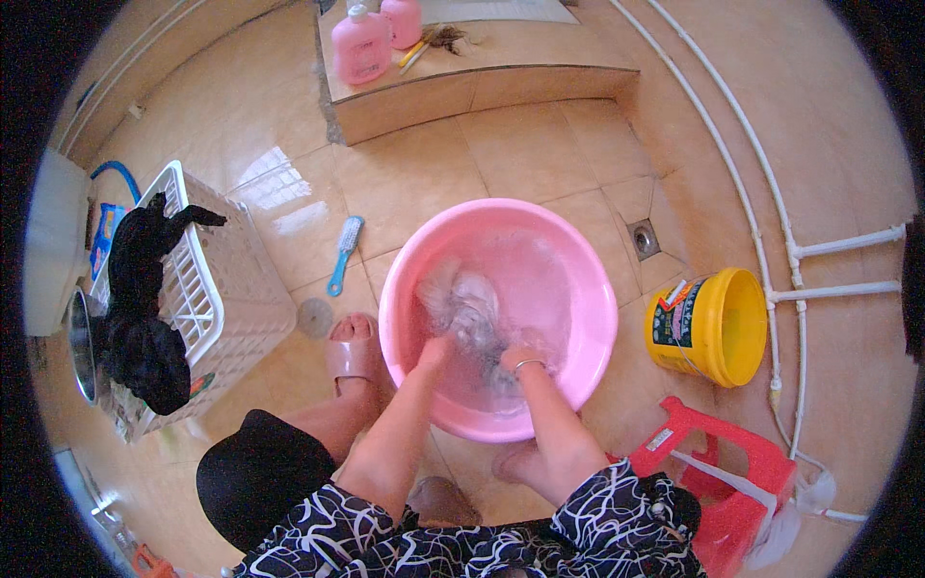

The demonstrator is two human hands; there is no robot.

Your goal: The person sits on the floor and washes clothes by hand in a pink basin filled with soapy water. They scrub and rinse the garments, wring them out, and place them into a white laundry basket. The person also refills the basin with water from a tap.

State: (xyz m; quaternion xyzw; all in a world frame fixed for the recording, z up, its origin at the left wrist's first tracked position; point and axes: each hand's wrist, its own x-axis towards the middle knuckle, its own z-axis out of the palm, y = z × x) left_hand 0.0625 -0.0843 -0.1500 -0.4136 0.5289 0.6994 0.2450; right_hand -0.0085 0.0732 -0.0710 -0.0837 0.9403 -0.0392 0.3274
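A pink basin stands on the tiled floor in front of me, with water in it. A wet whitish-grey cloth lies bunched in the water, its lower part dark and blurred. My left hand reaches into the basin from the left and is closed on the cloth, its fingertips sunk in the folds. Close beside it on the right, my right hand also grips the cloth, fingers curled and partly under water. A thin bracelet circles my right wrist.
Left stands a white plastic basket with black clothing over its rim. A blue-handled brush lies between basket and basin. Right are a yellow bucket, a red stool and a floor drain. Pink bottles stand on a ledge.
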